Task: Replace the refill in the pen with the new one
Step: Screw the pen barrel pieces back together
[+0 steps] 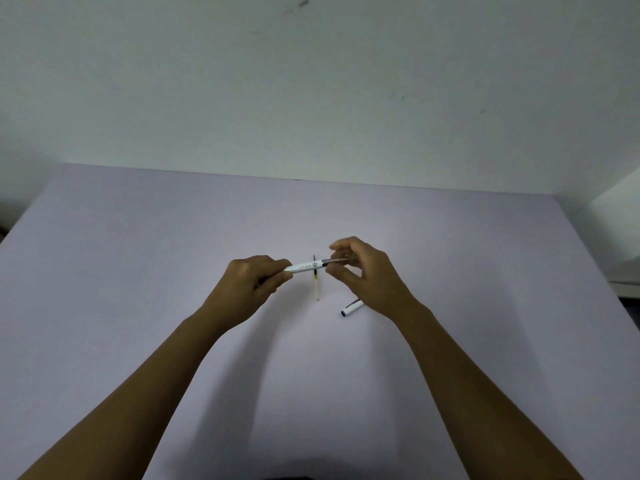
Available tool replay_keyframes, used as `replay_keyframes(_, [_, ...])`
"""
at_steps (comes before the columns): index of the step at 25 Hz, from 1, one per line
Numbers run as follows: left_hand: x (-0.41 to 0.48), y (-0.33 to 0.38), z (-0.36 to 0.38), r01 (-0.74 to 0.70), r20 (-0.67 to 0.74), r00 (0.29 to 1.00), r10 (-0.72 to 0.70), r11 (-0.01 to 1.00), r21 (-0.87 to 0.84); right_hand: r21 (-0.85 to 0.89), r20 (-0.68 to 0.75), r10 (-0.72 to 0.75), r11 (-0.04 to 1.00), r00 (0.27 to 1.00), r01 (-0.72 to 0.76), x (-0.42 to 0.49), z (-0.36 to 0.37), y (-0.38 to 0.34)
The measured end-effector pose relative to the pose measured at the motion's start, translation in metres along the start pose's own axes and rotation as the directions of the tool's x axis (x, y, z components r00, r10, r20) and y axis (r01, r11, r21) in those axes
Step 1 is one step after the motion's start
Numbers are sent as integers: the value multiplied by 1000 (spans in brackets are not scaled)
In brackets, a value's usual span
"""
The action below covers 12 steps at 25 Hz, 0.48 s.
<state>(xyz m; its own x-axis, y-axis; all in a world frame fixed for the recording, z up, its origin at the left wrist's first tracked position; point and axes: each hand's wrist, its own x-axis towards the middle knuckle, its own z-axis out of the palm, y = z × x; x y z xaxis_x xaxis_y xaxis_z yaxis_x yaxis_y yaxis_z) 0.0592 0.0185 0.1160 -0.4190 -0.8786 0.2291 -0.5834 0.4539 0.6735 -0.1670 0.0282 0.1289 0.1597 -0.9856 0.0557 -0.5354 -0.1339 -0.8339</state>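
My left hand (254, 282) grips the rear of a white pen barrel (304, 266), held level above the table. Its grey tip section (334, 261) points right, and the fingertips of my right hand (360, 271) pinch that tip. A thin refill (316, 284), dark at the far end and pale near me, lies on the table under the pen, pointing away from me. The white pen cap (351, 308) with a dark end lies on the table just below my right wrist.
The pale lilac table (138, 271) runs to a white wall at the back. A white object (620, 244) stands beyond the table's right edge.
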Motion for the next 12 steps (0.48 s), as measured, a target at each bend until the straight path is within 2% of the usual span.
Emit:
replay_keyframes(2, [1, -1, -1, -5, -4, 1000, 5, 1000, 0, -47, 11, -48, 998, 999, 48, 0, 0, 0])
replay_keyframes(4, [1, -1, -1, -18, -12, 1000, 18, 1000, -6, -115, -9, -27, 993, 1000, 25, 1, 0, -1])
replay_keyframes(6, [1, 0, -2, -26, -16, 1000, 26, 1000, -12, -55, -5, -2, 998, 1000, 2, 1, 0, -2])
replay_keyframes(8, [1, 1, -3, -36, -18, 999, 36, 999, -14, -6, 15, -73, 997, 997, 73, 1, -1, -2])
replay_keyframes(10, [1, 0, -3, -51, -16, 999, 51, 999, -5, -66, 11, -167, 984, 986, 167, 2, -1, -3])
replay_keyframes(12, [1, 1, -2, -53, -9, 999, 53, 999, -4, -159, -17, -146, 977, 989, 142, 5, 1, -1])
